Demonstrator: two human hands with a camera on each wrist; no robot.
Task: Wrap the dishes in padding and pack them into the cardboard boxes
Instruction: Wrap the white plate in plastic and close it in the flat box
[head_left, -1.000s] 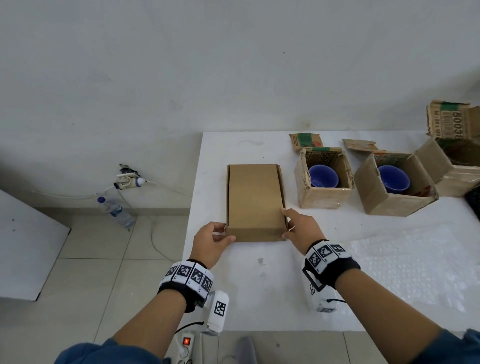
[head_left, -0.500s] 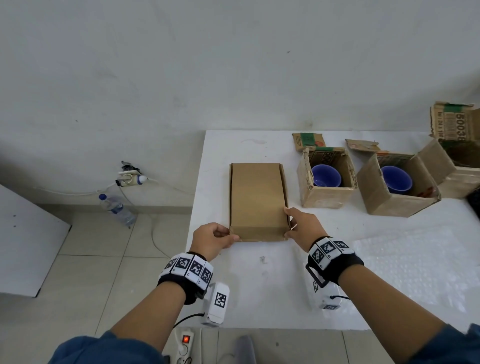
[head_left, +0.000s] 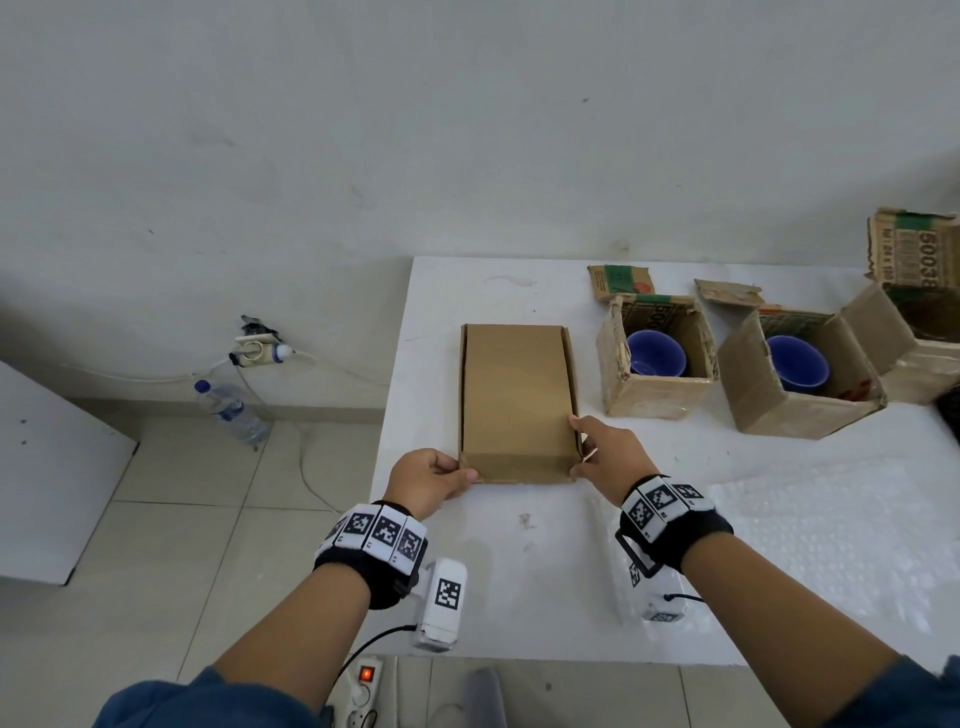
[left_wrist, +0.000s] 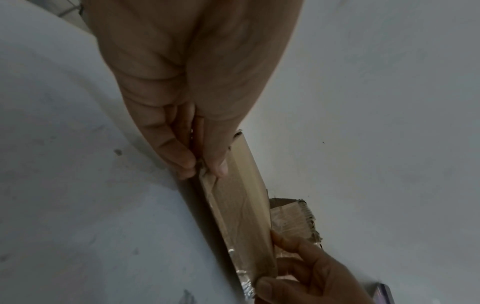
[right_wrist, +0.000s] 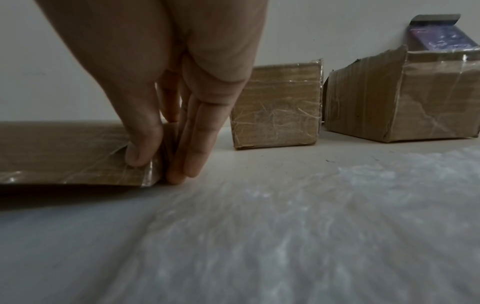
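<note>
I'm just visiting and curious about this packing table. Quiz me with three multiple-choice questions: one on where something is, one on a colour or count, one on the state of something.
1. Where does the bubble wrap lie?
A. on the table, right of the flat box
B. on the floor
C. inside an open box

2. What colour are the two bowls?
A. red
B. white
C. blue

3. What state is the flat box in?
A. closed, gripped at its near corners
B. open, with a bowl inside
C. standing on end

Answers: 1 A, the head view shows it spread on the table beside the right hand. 2 C, each sits blue in its open box. 3 A, its top is shut, with the left hand and right hand pinching the near corners.
</note>
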